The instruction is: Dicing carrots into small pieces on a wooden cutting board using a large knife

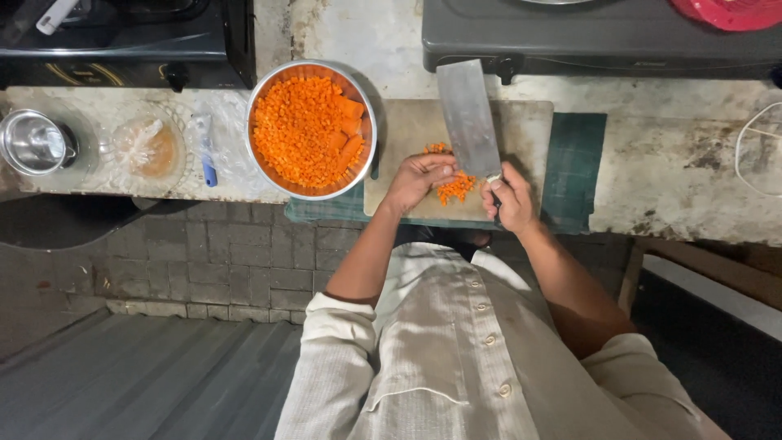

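The right hand has its grip closed around the handle of a broad rectangular steel cleaver, whose blade lies flat-looking and points away from the person across the pale rectangular wooden cutting board. The handle itself is hidden inside the fist. The left hand sits just beside the blade, fingers curled down over a small heap of diced orange carrot pieces; whether it pinches any pieces or only presses on them is hard to tell from this angle. A few more orange bits lie at the blade's left edge, near the fingertips.

The board rests on a dark green cloth that shows at its right side and along its near edge, and the cloth lies on the worn, stained whitish tabletop.

Touching the board's left edge stands a round shiny steel bowl, nearly full of diced carrot, with some larger chunks at its right side. Further left lie a blue-handled peeler, a clear glass dish holding something brownish, and a small steel cup. Two dark gas stoves stand at the far side of the tabletop, one at the left and one at the right.
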